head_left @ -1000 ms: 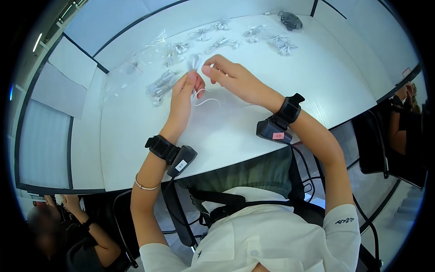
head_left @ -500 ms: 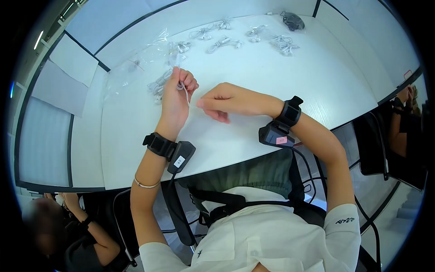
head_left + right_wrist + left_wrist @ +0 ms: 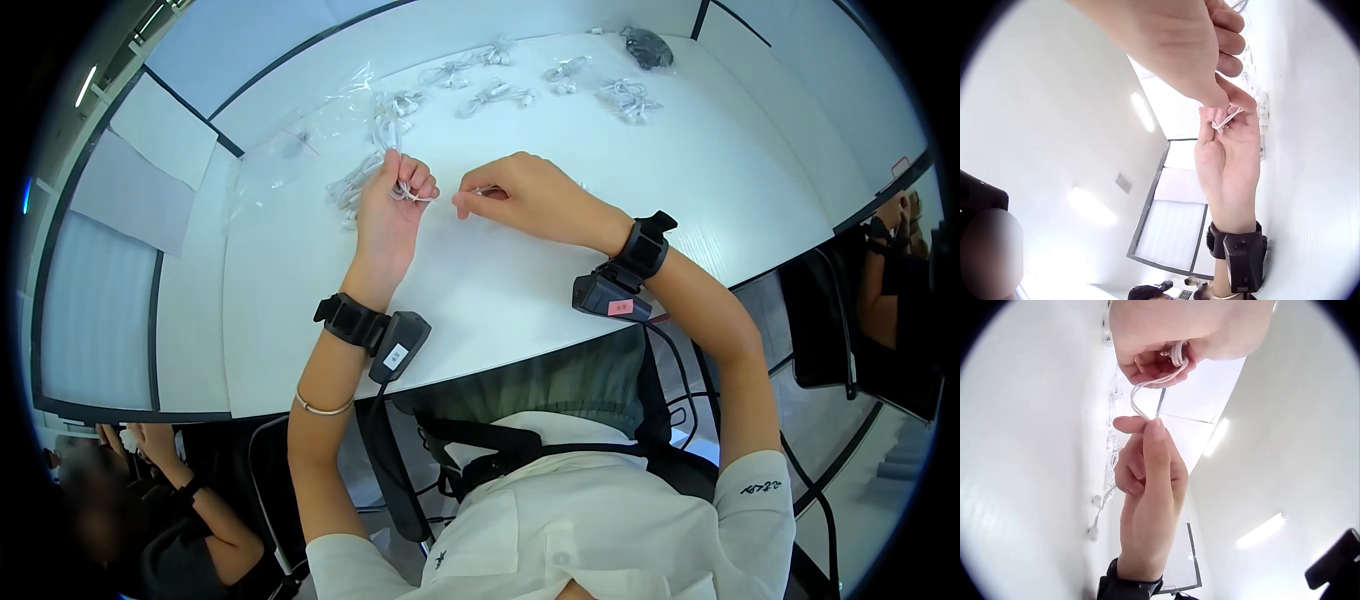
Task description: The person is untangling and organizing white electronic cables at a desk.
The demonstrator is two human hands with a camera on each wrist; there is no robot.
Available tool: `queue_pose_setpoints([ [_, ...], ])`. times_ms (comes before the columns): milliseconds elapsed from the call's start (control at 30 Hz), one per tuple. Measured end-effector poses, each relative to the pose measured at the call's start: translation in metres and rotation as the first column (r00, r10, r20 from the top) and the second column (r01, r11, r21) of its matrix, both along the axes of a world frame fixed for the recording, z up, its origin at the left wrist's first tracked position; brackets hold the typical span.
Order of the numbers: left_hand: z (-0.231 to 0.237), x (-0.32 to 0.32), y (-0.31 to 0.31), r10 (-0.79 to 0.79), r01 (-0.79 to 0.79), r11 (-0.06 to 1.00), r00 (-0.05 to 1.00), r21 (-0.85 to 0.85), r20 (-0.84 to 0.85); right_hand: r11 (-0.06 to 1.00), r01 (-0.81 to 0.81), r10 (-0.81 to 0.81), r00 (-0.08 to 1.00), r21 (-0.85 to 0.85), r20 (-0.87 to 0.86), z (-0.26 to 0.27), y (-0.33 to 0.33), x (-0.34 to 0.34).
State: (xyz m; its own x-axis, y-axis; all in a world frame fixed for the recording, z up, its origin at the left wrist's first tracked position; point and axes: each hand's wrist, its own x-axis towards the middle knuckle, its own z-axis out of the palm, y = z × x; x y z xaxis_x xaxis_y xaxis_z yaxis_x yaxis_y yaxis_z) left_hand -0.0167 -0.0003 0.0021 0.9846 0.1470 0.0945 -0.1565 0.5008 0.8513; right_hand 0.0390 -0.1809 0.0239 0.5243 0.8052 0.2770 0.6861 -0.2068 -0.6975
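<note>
Within the curled fingers of the left hand [image 3: 385, 222], the head view shows a white cable [image 3: 414, 195], gathered up and held, part of it standing past the fingertips; the right hand [image 3: 545, 203] is just beside, its thumb and fingers close together; a cable bundle [image 3: 350, 190] lies near the outer side of the left fingers, and the held cable could snag on it if lowered there.

Seen from the left wrist, two strands run from the left fingers to the right thumb and forefinger, which seem to pinch them; the hold is at the fingertips, so a sharp tug could slip it; a slack left grip could let the coils spring apart.

Seen from the right wrist, strands cross the left fingers, just beyond the right thumb; drawn tight there, they could trap a finger or knot; how firm either grip is I cannot tell.
</note>
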Motion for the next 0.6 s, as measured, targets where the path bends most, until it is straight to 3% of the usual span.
queue_pose_setpoints([
  [33, 0.001, 0.000, -0.001, 0.001, -0.001, 1.000, 1.000, 0.004, -0.014, 0.999, 0.024, -0.025, 1.000, 0.030, 0.011, -0.001, 0.001, 0.001],
  [233, 0.001, -0.002, 0.001, 0.019, -0.014, 0.997, 0.998, 0.080, -0.054, 0.974, -0.213, 0.208, 0.976, 0.081, 0.062, 0.004, 0.001, -0.001],
  [400, 0.008, -0.004, -0.007, 0.035, -0.022, 0.986, 0.996, 0.165, -0.077, 0.974, -0.228, 0.228, 0.974, 0.015, 0.014, 0.012, -0.002, -0.004],
  [600, 0.005, -0.004, -0.009, -0.083, 0.087, 0.994, 0.995, 0.061, -0.062, 0.957, -0.248, 0.252, 0.968, -0.151, 0.005, 0.007, -0.003, -0.001],
])
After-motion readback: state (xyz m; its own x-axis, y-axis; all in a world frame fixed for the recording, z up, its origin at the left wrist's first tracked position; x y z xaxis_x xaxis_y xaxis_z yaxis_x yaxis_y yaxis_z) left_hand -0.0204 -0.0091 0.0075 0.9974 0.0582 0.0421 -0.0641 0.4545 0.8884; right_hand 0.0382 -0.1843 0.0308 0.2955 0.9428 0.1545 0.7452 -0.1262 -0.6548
